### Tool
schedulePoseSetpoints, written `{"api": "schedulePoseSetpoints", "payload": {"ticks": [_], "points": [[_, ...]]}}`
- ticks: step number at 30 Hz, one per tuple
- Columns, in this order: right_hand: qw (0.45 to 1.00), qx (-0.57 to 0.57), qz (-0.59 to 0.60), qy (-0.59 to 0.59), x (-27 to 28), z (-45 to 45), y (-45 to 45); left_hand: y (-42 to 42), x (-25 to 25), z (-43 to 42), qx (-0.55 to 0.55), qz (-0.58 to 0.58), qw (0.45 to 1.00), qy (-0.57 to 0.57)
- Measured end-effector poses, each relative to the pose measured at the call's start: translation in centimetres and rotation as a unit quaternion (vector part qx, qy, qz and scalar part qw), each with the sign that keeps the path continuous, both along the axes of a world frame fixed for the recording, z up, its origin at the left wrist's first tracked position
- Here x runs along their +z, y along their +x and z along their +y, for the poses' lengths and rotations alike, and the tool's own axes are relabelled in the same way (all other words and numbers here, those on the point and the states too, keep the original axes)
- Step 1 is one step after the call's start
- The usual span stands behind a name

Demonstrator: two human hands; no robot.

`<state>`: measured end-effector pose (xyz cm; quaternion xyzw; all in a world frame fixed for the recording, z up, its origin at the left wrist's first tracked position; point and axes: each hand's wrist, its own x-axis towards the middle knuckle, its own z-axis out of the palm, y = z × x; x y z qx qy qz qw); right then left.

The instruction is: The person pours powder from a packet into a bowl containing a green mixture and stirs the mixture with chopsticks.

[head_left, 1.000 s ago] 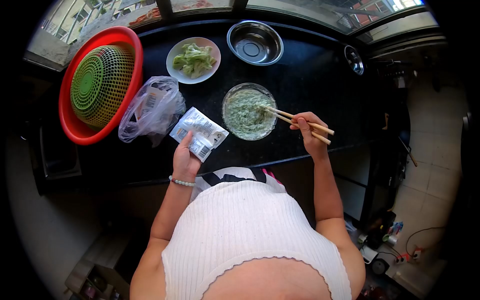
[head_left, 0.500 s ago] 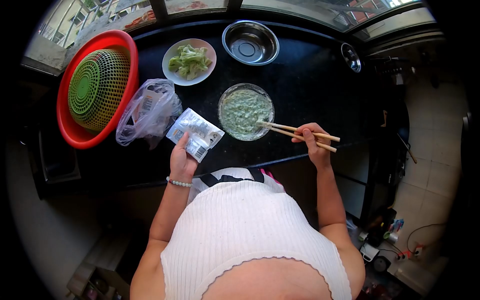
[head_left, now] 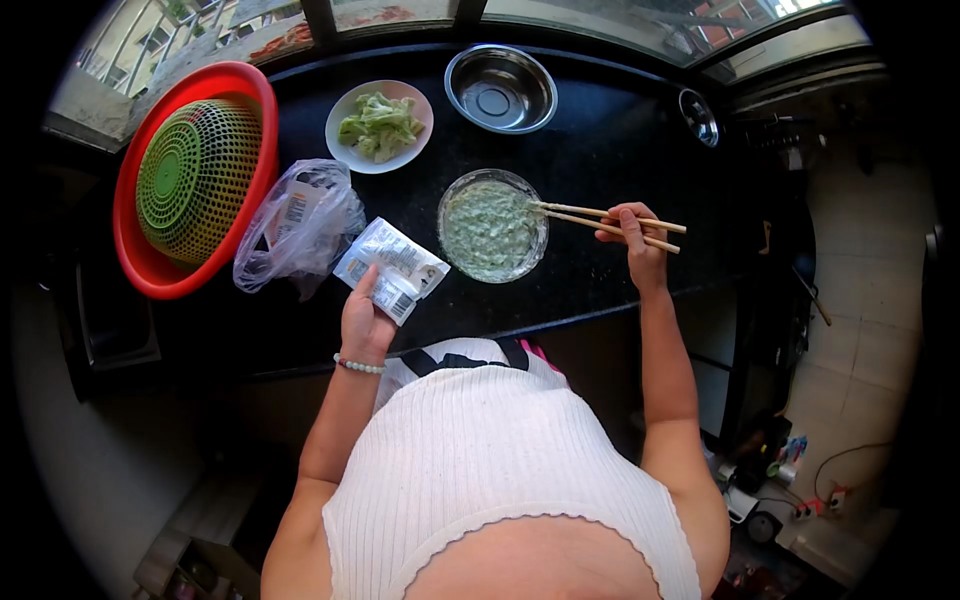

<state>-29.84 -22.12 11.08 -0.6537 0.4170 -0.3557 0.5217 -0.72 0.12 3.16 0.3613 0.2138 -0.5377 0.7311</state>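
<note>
My right hand [head_left: 637, 233] is closed around a pair of wooden chopsticks [head_left: 615, 222], whose tips reach the right side of a clear bowl [head_left: 441, 232]. A thick, pale green, lumpy batter [head_left: 490, 228] fills that bowl. In my left hand [head_left: 367, 318] is a white and silver packet [head_left: 392, 268] with printed text and a barcode, gripped with the thumb on top. The packet lies just left of the bowl's lower edge. Beside it, on the left, sits a crumpled clear plastic bag [head_left: 300, 225] with something printed inside.
A white plate [head_left: 342, 154] of pale green vegetable pieces [head_left: 382, 127] and a steel basin [head_left: 500, 90] stand behind the bowl. At the left, a red basin [head_left: 268, 150] holds an overturned green strainer [head_left: 190, 180]. A shiny metal lid-like object [head_left: 699, 117] lies far right on the black counter [head_left: 600, 290].
My right hand has moved up and slightly right, carrying the chopstick tips from the bowl's lower right to its upper right side. My left hand and the packet stay in place.
</note>
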Motion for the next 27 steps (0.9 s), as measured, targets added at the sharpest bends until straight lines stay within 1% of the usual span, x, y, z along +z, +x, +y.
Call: {"api": "schedulePoseSetpoints", "payload": {"ticks": [4, 7, 8, 9, 11, 15, 17, 19, 20, 23, 24, 27], "points": [[0.997, -0.023, -0.002, 0.07, -0.4, 1.5, -2.6, -0.2, 0.0, 0.1, 0.007, 0.007, 1.0, 0.007], [0.999, 0.004, -0.013, 0.039, 0.2, 1.1, -2.2, -0.2, 0.1, -0.1, -0.001, 0.011, 1.0, 0.009], [1.0, -0.011, -0.022, 0.02, 0.4, 0.8, -1.5, -0.3, 0.2, -0.3, -0.008, 0.012, 1.0, 0.01], [0.999, -0.009, -0.032, 0.03, 0.5, 0.3, -0.9, -0.4, 0.1, -0.4, -0.013, 0.011, 1.0, 0.005], [1.0, -0.002, -0.028, 0.01, 0.5, -0.4, 0.5, -0.4, -0.1, -0.5, -0.019, 0.009, 1.0, -0.003], [0.999, -0.004, 0.047, -0.015, 0.7, 0.9, -0.4, -0.3, 0.2, -0.4, -0.008, 0.011, 1.0, 0.002], [0.999, -0.012, 0.046, -0.011, 1.0, 2.6, -0.8, -0.3, 0.5, -0.2, 0.0, 0.007, 1.0, 0.009], [0.998, 0.01, 0.06, 0.033, 0.9, 4.0, -1.1, -0.3, 0.5, -0.2, 0.003, 0.003, 1.0, 0.008], [0.998, 0.016, 0.049, 0.037, 0.7, 4.5, -0.9, -0.3, 0.6, -0.3, 0.003, 0.001, 1.0, 0.008], [1.0, -0.009, -0.003, 0.018, 0.6, 5.0, 0.3, -0.2, 0.4, -0.5, -0.009, -0.006, 1.0, -0.003], [0.999, 0.002, -0.013, 0.031, 0.5, 5.0, 0.5, -0.2, 0.6, -0.6, -0.007, -0.006, 1.0, 0.0], [0.998, 0.0, 0.059, 0.029, -0.5, 4.5, 0.5, 0.0, 0.8, -0.8, -0.005, -0.012, 1.0, 0.0]]}}
